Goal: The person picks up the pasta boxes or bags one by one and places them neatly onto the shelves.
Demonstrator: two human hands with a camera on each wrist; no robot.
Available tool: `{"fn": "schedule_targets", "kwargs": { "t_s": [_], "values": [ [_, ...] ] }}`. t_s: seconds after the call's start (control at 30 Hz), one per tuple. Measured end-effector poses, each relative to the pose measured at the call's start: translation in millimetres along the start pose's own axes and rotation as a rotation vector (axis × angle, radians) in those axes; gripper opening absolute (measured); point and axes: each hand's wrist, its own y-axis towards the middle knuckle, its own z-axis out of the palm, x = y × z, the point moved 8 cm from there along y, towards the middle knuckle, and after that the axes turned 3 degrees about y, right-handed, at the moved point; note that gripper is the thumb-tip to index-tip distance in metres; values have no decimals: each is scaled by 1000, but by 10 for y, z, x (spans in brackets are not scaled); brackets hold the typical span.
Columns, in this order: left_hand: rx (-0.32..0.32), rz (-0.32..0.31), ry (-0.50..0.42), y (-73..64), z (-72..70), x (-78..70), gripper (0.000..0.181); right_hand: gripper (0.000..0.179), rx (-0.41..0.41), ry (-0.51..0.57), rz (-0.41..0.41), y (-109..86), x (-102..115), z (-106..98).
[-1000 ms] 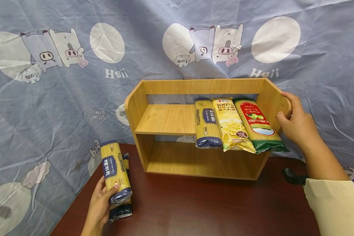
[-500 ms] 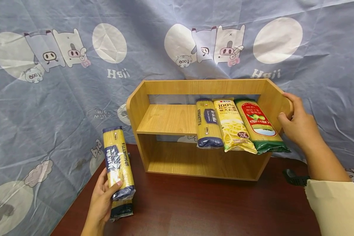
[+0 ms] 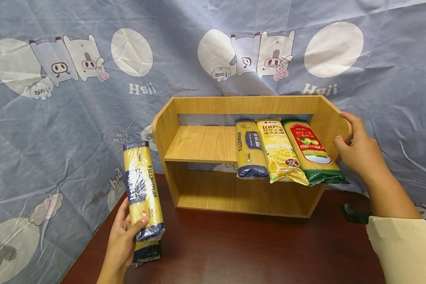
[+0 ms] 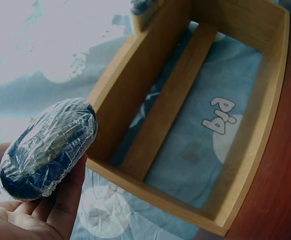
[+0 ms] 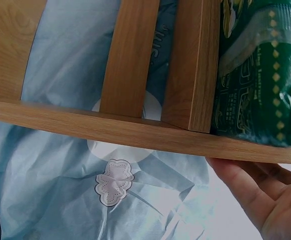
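My left hand [image 3: 120, 240] grips a pack of spaghetti [image 3: 142, 189] by its lower end, thumb across the front. The pack is tilted up, off the table, and its wrapped end [image 4: 48, 150] faces the left wrist camera. Partly hidden below it, another pasta pack [image 3: 146, 254] lies on the table. On the right, my right hand [image 3: 362, 148] holds the side panel of a two-tier wooden shelf [image 3: 204, 144], fingers behind and thumb in front. On its upper board lie a blue-ended spaghetti pack [image 3: 250, 150], a yellow pasta pack [image 3: 280, 152] and a green-ended pasta pack [image 3: 314, 152].
The shelf stands on a dark red-brown table [image 3: 252, 248] against a blue printed cloth [image 3: 184, 47]. Bare board shows left of the packs on the upper tier. A black object [image 3: 355, 213] lies right of the shelf.
My left hand has raised and tilted the spaghetti pack, its top end moving up away from the pack on the table. The right hand stays on the shelf side.
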Motion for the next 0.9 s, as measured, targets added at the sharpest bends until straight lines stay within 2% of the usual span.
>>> {"fn": "schedule_targets", "kwargs": {
  "t_s": [0.33, 0.53, 0.7, 0.9],
  "values": [
    [27, 80, -38, -48, 129, -156, 81, 68, 4, 10, -1, 1, -16, -14],
    [40, 82, -13, -100, 219, -242, 82, 68, 3, 17, -19, 12, 3, -19],
    [45, 81, 13, -141, 256, -308, 82, 69, 35, 39, -19, 27, -4, -14],
    [58, 96, 1, -176, 282, -372, 83, 70, 67, 87, -7, 33, -19, -6]
  ]
}}
